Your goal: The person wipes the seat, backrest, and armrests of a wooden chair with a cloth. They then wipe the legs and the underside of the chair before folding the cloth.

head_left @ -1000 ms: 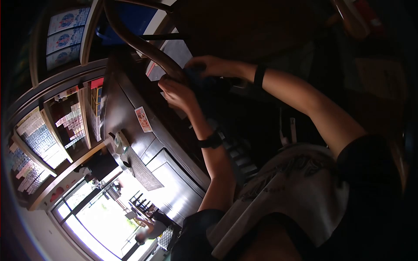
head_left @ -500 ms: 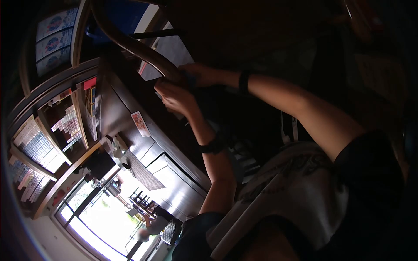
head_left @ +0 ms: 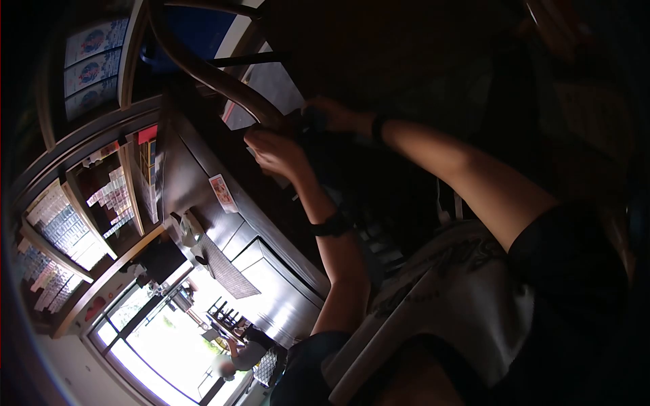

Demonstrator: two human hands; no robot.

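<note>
A curved brown wooden bar sweeps down from the upper left to my hands. At its lower end my left hand is closed, fingers curled round it, though the shade hides part of the grip. Just right of it, in deep shadow, my right hand is bent inward with its fingers closed. A small dark thing shows at its fingertips; I cannot make out what it is. Dark bands circle both wrists.
A long shiny metal counter runs along the left, with a small card on it. Beyond are shelves of bottles and bright windows. A person is in the background. A blue surface lies behind the bar.
My right hand has shifted a little right, away from the bar's end, and the bluish patch between the hands is now dark. My left hand stays at the bar. The view has tilted slightly.
</note>
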